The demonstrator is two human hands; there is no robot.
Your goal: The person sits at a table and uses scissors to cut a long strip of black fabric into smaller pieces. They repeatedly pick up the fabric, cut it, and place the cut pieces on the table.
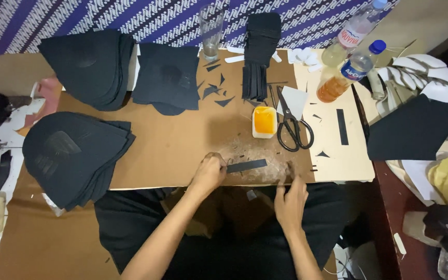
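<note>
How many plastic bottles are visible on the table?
2. Both lie at the far right: one with a red label, one with a blue cap and orange liquid beside it. Others may be hidden.

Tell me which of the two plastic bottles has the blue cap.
The nearer bottle, holding orange liquid, next to the white board's top right corner. The other bottle behind it lies farther back, holds a paler liquid, and its cap is cut off by the frame's edge.

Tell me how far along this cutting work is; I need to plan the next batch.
Looks done: three stacks of cut black pieces and a pile of black strips. In hand: the left hand holds one black strip on the brown board; the right hand rests at the board's edge. Apparently left: a large uncut black sheet; scissors lie idle.
</note>
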